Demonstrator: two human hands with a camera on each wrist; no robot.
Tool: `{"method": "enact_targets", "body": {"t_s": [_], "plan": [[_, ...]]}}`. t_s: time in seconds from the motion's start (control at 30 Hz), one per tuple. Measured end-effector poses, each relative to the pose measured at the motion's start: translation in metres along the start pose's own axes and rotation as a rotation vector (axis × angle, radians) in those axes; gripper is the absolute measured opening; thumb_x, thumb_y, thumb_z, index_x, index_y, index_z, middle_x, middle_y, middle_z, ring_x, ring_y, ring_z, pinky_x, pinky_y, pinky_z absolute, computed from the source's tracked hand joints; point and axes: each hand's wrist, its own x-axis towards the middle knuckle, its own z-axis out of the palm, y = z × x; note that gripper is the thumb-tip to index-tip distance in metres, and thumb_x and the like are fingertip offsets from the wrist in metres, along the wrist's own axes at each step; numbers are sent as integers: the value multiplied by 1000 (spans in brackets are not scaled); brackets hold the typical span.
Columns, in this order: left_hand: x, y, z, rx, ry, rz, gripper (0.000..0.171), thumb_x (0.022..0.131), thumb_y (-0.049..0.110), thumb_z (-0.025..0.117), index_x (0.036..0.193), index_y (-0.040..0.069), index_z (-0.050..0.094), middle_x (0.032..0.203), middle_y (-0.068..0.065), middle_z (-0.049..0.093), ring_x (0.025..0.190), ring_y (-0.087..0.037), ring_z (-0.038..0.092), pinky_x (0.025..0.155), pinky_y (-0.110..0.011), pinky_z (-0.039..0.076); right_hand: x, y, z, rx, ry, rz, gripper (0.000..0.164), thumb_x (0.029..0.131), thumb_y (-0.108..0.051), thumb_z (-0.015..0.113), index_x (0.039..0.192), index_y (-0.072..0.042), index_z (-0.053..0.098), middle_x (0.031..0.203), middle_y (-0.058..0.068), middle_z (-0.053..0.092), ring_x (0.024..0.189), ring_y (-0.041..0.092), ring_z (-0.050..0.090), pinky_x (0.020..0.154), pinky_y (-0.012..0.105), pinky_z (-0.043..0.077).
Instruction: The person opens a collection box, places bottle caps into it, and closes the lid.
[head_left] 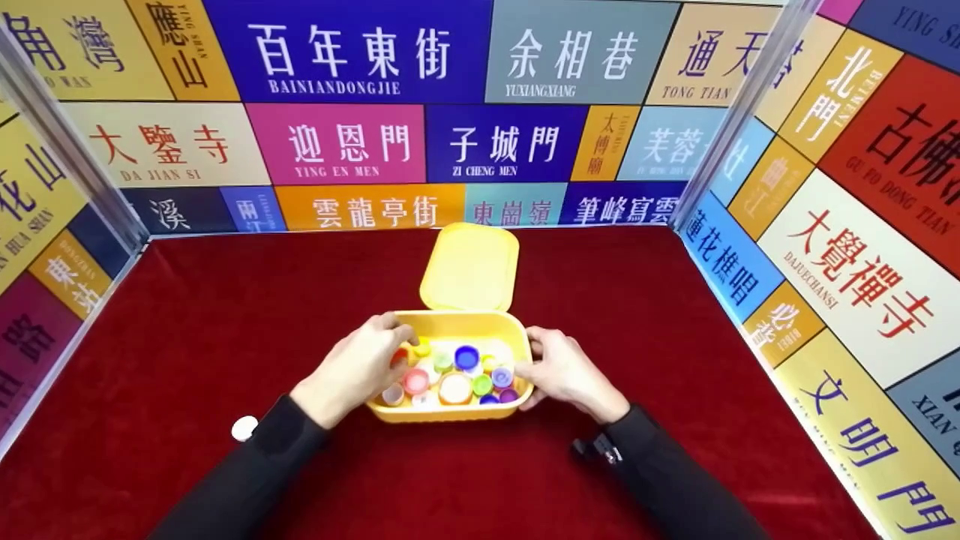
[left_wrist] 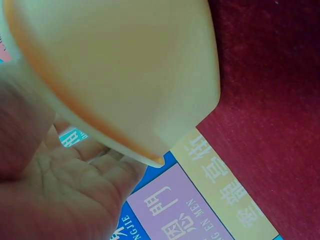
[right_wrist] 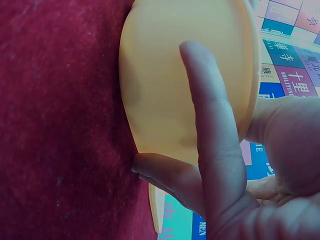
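Observation:
A yellow plastic box (head_left: 450,415) stands on the red cloth, its lid (head_left: 472,266) tipped back behind it. Inside lie several small round tubs, among them a blue tub (head_left: 466,356), a pink tub (head_left: 416,381) and a white-topped orange tub (head_left: 455,388). My left hand (head_left: 352,367) reaches over the left rim, its loosely bent fingers apart from the thumb, close by a red tub (head_left: 401,355). My right hand (head_left: 570,367) grips the right wall, thumb over the rim; in the right wrist view its fingers (right_wrist: 212,115) lie along the outside.
A small white round piece (head_left: 244,428) lies on the red cloth (head_left: 300,285) beside the left sleeve. Upright panels (head_left: 345,142) with printed place names border the back and both sides, meeting at metal corner posts (head_left: 739,112).

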Motion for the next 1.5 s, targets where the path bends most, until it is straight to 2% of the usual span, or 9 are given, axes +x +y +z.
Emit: {"method": "enact_targets", "body": {"t_s": [0.33,0.73,1.03,1.3,1.4,1.5], "plan": [[-3,-1,-6,7,32,17,19,97,4,90,115,4,85,112,-14,75,100,-32,71,86,-43,74,1,-2,-1,-8,8,2,52,99,2,74,150,1,67,128,22,85,90,36,89,62,51,75],[-11,1,-8,6,54,25,21,98,8,90,118,8,83,120,-12,74,108,-30,70,88,-44,74,1,1,0,-11,18,11,52,98,1,74,150,0,67,125,20,86,88,34,89,62,51,75],[-15,1,-9,40,101,75,22,96,7,90,117,8,83,117,-11,74,104,-30,71,84,-41,73,-1,-1,0,-12,7,-1,51,99,1,74,149,2,67,125,22,86,87,37,89,61,50,75],[-19,-3,-13,49,126,85,21,96,8,91,115,9,84,113,-10,75,98,-30,70,83,-41,71,0,0,1,-13,3,1,47,100,0,75,147,3,68,125,24,85,87,38,89,62,50,75],[-21,-5,-17,52,123,80,24,96,9,93,118,7,84,115,-13,75,99,-30,71,85,-43,72,0,-1,1,-10,7,5,48,100,0,75,147,2,68,125,23,86,87,37,89,62,50,75],[-26,-9,-22,45,114,46,29,96,12,95,122,6,84,120,-15,76,103,-31,73,89,-45,73,0,-2,1,-12,12,8,49,100,0,76,148,1,68,125,22,86,88,36,89,62,50,75]]}}
